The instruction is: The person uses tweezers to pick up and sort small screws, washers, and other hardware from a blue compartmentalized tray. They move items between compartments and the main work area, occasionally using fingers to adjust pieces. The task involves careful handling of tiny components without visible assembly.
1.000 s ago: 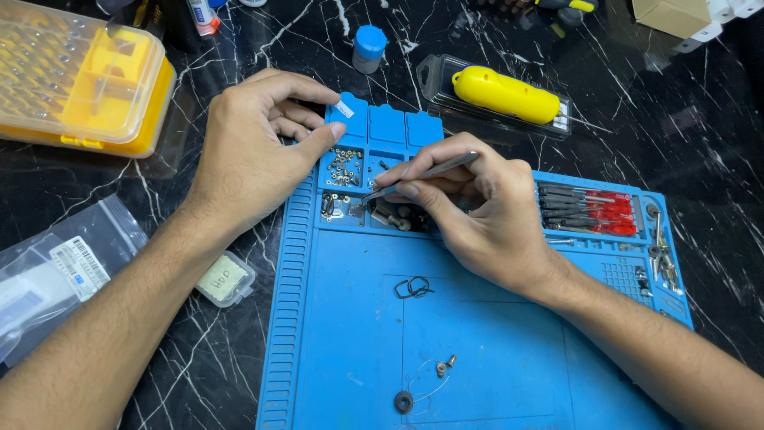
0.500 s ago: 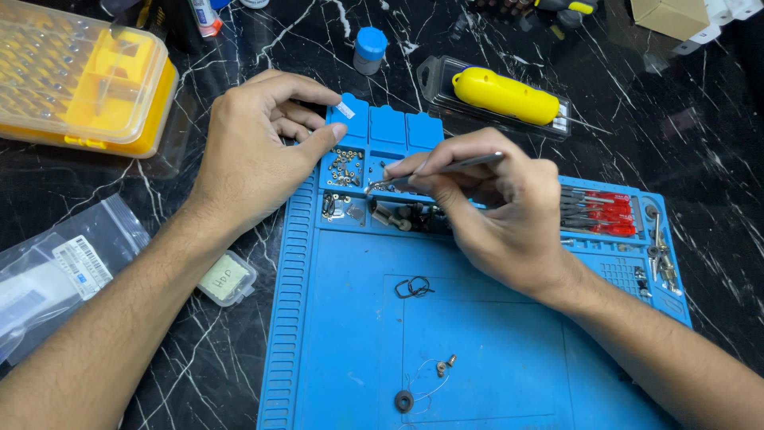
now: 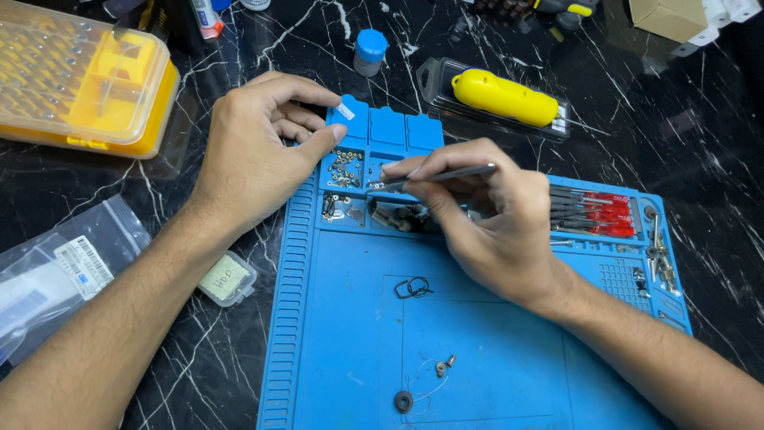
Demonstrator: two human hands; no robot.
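Black marble bench [image 3: 652,119]: right hand [image 3: 493,223] pinches stiff, slim tweezers [image 3: 434,175] mid-shaft over tiny, light screws [image 3: 344,167]; left hand [image 3: 255,151] pinches white chip [image 3: 344,111].

Two hands, the left hand [image 3: 255,151] and the right hand [image 3: 485,215], one pair of tweezers [image 3: 434,177], one blue mat [image 3: 358,350], one yellow case [image 3: 79,80] far left, one yellow tool [image 3: 503,97] far, one blue-capped bottle [image 3: 370,49], and one black washer [image 3: 403,400] near.

A yellow plastic case [image 3: 79,80] of small bits sits far left on the black marble desk [image 3: 652,127]. A yellow tool [image 3: 503,97] lies in a clear tray. Near it stands a small blue-capped bottle [image 3: 370,52]. Clear bags [image 3: 56,275] lie at the left.
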